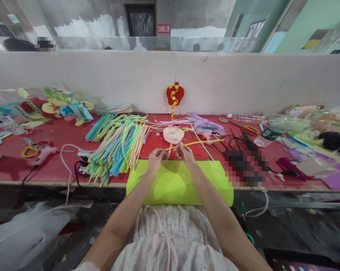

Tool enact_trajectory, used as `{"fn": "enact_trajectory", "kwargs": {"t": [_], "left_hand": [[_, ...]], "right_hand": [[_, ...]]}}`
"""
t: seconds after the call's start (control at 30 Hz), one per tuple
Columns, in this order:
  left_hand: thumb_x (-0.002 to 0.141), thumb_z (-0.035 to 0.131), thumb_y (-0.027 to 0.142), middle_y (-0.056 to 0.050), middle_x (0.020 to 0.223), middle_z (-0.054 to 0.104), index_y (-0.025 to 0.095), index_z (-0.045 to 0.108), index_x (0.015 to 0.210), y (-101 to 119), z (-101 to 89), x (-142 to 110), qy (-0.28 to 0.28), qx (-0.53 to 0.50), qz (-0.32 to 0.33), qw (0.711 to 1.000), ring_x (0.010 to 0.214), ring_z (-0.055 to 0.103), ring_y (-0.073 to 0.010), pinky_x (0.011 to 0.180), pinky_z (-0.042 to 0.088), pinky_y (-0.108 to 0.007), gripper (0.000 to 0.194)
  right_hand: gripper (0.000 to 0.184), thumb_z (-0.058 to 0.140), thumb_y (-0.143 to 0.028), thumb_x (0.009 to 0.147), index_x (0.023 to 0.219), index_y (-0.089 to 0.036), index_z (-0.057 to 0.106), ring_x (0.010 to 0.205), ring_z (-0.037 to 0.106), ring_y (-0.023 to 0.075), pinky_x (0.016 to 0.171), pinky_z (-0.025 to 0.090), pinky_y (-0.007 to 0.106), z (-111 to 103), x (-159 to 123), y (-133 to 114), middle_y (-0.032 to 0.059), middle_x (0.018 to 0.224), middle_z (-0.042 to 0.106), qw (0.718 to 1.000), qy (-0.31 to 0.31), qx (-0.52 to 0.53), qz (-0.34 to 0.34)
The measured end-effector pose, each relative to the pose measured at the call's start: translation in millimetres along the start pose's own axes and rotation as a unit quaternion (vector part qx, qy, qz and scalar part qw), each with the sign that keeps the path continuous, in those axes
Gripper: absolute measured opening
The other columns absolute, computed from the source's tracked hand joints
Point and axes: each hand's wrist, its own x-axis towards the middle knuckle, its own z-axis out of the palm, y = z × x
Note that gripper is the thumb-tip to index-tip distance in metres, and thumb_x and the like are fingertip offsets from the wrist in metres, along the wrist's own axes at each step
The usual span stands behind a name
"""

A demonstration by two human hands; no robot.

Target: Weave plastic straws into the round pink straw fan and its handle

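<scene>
A yellow pipe cleaner (pixel 205 142) is stretched level between my hands, its free end pointing right. My left hand (pixel 156 159) pinches it near the left end. A short way along, my right hand (pixel 186 153) has its fingers closed around it. Just beyond my fingers lies a cream and pink round fan-shaped piece (pixel 173 132) with a pink stem going down between my hands. Under my wrists, a lime-green sheet (pixel 175 184) hangs over the table's front edge. Against the white partition stands a red fan-shaped piece (pixel 179 95) with yellow trim, flowers and a twisted handle.
A large heap of pastel pipe cleaners (pixel 113 145) lies left, with purple ones (pixel 203 122) behind. Farther left are a pink glue gun (pixel 44 155) and scissors (pixel 28 151). On the right are cables, yellow-handled scissors (pixel 250 130) and a plastic bottle (pixel 271 132). A partition (pixel 102 79) closes the back.
</scene>
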Motion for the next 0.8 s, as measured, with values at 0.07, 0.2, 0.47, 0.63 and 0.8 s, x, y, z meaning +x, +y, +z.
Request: {"fn": "enact_trajectory", "kwargs": {"t": [0.07,0.2,0.47,0.63,0.8], "left_hand": [[0.071,0.055,0.023,-0.005,0.072,0.065,0.014,0.054,0.078,0.0,-0.6,-0.3,0.013,0.004,0.012,1.000,0.069,0.063,-0.0134,0.071,0.048,-0.028,0.012],[0.070,0.055,0.022,-0.005,0.081,0.064,0.015,0.053,0.084,-2.3,3.2,3.9,0.015,-0.009,0.069,0.997,0.078,0.062,-0.0131,0.075,0.047,-0.027,0.016],[0.078,0.044,0.022,-0.004,0.074,0.063,0.016,0.056,0.080,18.9,29.3,57.5,-0.019,0.107,0.086,0.990,0.065,0.059,-0.0117,0.065,0.045,-0.024,0.014],[0.082,0.040,0.030,-0.001,0.063,0.057,0.016,0.054,0.077,17.8,37.4,49.4,0.053,0.026,0.103,0.993,0.058,0.055,-0.0097,0.061,0.044,-0.021,0.021],[0.079,0.042,0.043,0.002,0.059,0.053,0.018,0.048,0.076,2.1,35.7,26.9,0.052,-0.107,0.034,0.992,0.049,0.052,-0.0085,0.048,0.042,-0.020,0.027]], "right_hand": [[0.041,0.057,-0.059,0.064,0.066,-0.018,0.053,0.042,0.045,0.0071,0.038,0.032,0.020,-0.7,-0.4,0.7,0.0002,0.058,0.060,1.000,0.003,0.002,0.003],[0.041,0.053,-0.059,0.067,0.063,-0.018,0.050,0.041,0.044,0.0071,0.037,0.031,0.020,-6.1,3.0,2.7,-0.0014,0.052,0.053,0.996,0.075,0.011,-0.038],[0.042,0.048,-0.060,0.069,0.064,-0.018,0.049,0.038,0.039,0.0056,0.035,0.026,0.020,-19.1,10.4,4.0,-0.0028,0.052,0.050,0.966,0.228,0.016,-0.121],[0.037,0.046,-0.056,0.073,0.073,-0.020,0.049,0.042,0.042,0.0053,0.035,0.028,0.018,-12.5,9.2,3.7,-0.0023,0.065,0.054,0.969,0.195,-0.042,-0.147],[0.032,0.041,-0.051,0.079,0.080,-0.021,0.053,0.047,0.046,0.0070,0.041,0.034,0.019,-0.1,-0.4,4.5,-0.0009,0.069,0.056,0.967,0.088,-0.155,-0.182]]}}
